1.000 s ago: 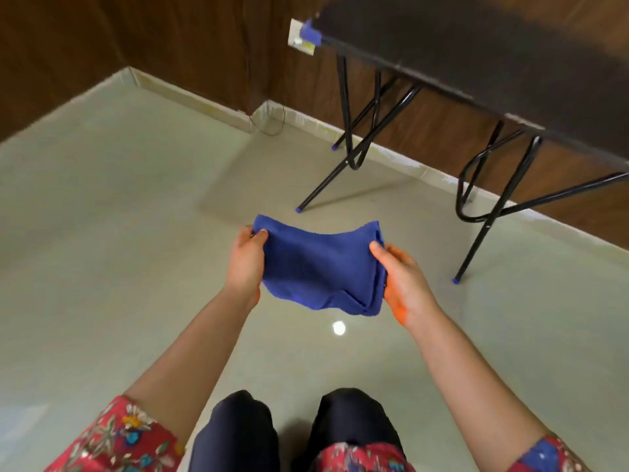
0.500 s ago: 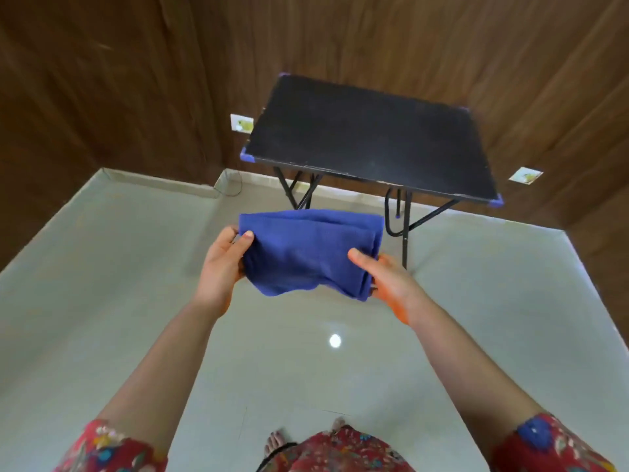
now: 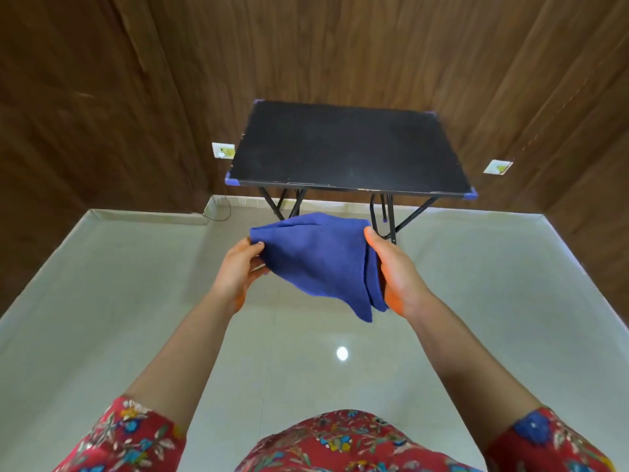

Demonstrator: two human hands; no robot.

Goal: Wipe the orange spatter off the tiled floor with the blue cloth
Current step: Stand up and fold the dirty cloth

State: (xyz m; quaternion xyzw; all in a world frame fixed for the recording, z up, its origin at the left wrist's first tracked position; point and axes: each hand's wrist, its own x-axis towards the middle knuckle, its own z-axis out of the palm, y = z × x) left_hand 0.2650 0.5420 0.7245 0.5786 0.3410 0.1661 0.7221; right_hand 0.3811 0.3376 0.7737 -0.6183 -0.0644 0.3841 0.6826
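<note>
Looking down from the head camera, I see both of my bare hands raised in front of me, holding a folded blue cloth point(image 3: 316, 258) between them in the air, above the floor and touching nothing else. My left hand point(image 3: 238, 270) pinches the cloth's left corner, thumb on top and fingers curled under it. My right hand point(image 3: 394, 274) grips the right edge, thumb laid across the top and the palm cupped behind the folded layers. Orange staining shows on the heel of each palm. The cloth's lower right corner hangs down in a point below my right hand.

Beneath the hands lies a pale, glossy tiled floor point(image 3: 102, 318), with a small bright spot of reflected light point(image 3: 342, 353) near the middle. I cannot make out any orange spatter on the floor from here.

Farther back stands a small folding table point(image 3: 343, 148) with a black top, blue corner caps and thin black metal legs, close to the dark wood-panelled walls point(image 3: 102, 97). A white wall socket point(image 3: 223, 150) sits left of the table, and another point(image 3: 497, 166) sits to its right.

My red floral sleeves and dress point(image 3: 354, 444) fill the bottom edge of the view.
</note>
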